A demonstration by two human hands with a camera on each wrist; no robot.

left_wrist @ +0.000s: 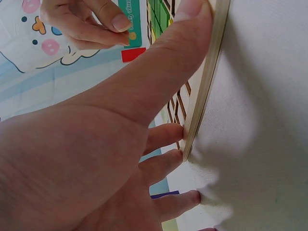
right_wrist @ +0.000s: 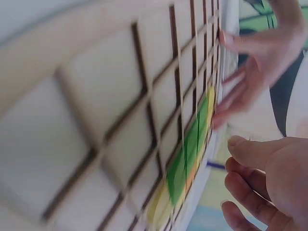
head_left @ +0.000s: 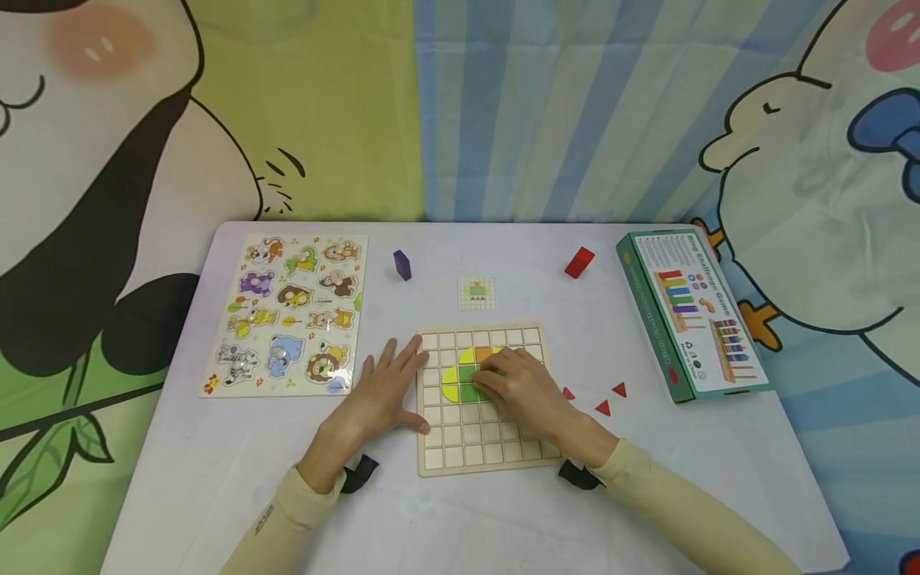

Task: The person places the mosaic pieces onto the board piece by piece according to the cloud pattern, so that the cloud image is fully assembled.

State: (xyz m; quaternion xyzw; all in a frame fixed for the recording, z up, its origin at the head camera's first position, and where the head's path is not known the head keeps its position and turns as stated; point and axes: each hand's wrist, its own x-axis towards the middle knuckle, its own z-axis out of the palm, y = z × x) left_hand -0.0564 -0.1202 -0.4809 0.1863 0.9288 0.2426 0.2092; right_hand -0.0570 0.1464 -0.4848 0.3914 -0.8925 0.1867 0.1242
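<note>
Left hand (head_left: pixel 381 391) lies flat, fingers straight against the wooden grid board's (head_left: pixel 480 447) left edge, bracing it on the table (head_left: pixel 216 479). Right hand (head_left: pixel 521 391) curls over the green and yellow tiles (head_left: pixel 460 383) mid-board; whether it pinches a piece, I cannot tell.

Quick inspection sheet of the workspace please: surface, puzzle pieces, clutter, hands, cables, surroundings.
Surface: white table.
Job's things: wooden grid board with green, yellow and orange tiles; pattern card; three red triangles lying loose.
Clutter: animal puzzle, purple block, red block, game box.
Hands: left hand flat against the board's edge; right hand over the tiles.
Cables: nothing seen.
Surroundings: cartoon backdrop.
</note>
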